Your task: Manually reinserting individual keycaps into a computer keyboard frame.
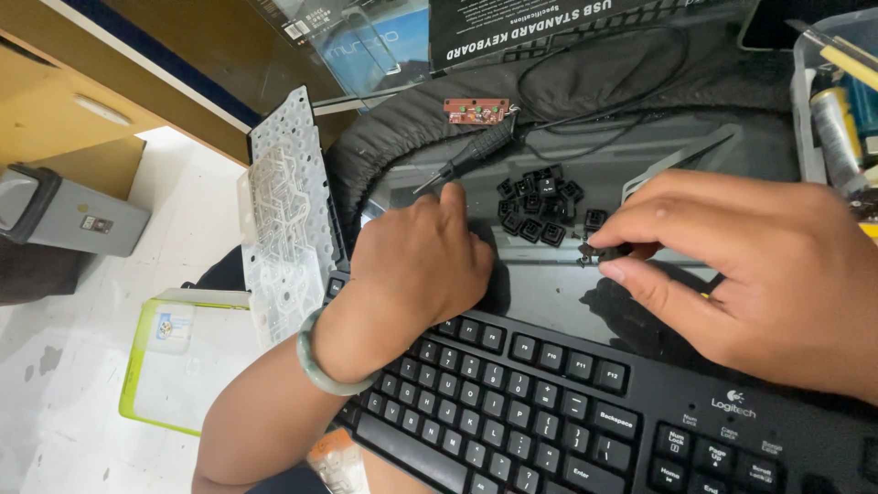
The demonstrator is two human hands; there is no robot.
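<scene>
Head view, looking down on a cluttered work surface (567, 297). The left hand (425, 261) rested, fingers curled and closed, on the upper edge of a black keyboard (549, 412), just above its row of function keys; whether it gripped anything beneath the palm could not be told. A pale green bangle (315, 366) circled that wrist. The right hand (732, 265) reached in from the right, thumb and forefinger pressed together on a small black keycap (599, 249) — the pinched piece sat just beyond the keyboard's top edge, near the middle of the frame.

Immediately behind the pinched keycap lay a loose heap of black keycaps (540, 203), well clustered and touching one another. A dark-handled screwdriver (471, 155) lay diagonally behind the left hand, its tip pointing toward the lower left. Beyond it sat a small reddish-brown circuit board (476, 111) with green dots, beside a thin black cable (594, 87) looped across dark fabric.

To the left, a translucent white membrane sheet (283, 215) — printed with fine circuit traces — stood tilted against the edge of the work area. A grey bin (64, 215) stood on the floor at far left, and a green-rimmed flat tray (183, 361) lay on the floor below the membrane. A clear plastic container (837, 101) of tools occupied the upper right corner.
</scene>
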